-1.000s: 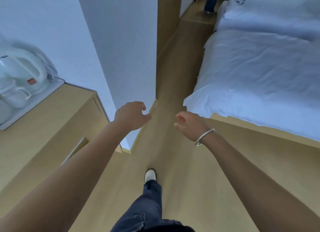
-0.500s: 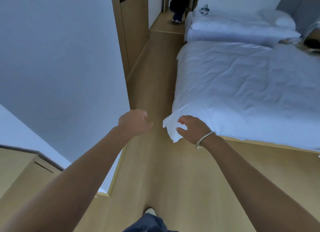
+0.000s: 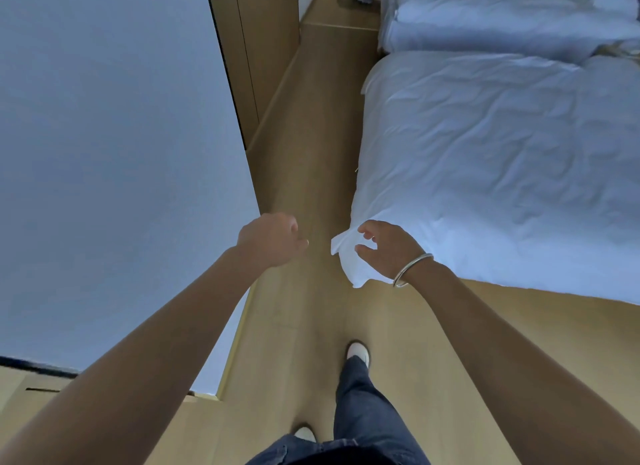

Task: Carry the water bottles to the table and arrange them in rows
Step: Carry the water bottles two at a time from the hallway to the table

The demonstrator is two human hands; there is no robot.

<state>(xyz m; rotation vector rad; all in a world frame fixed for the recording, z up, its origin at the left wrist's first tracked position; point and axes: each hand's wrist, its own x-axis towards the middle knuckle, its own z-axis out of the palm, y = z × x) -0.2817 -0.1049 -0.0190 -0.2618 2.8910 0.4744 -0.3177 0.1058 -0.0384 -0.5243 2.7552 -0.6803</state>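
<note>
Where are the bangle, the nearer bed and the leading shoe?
bangle (image 3: 412,269), head view, on the metal band at the right wrist.
nearer bed (image 3: 502,159), head view, on its white duvet.
leading shoe (image 3: 357,352), head view, on its toe.

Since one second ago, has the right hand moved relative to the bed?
Yes. The right hand is now in front of the near corner of the bed; before it was over bare floor, left of that corner, as the person walked forward.

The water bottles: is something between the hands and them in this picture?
Cannot tell: no bottle or table shows. Both hands, left hand and right hand, hold nothing. Ahead, the floor between wall and bed is free.
</note>
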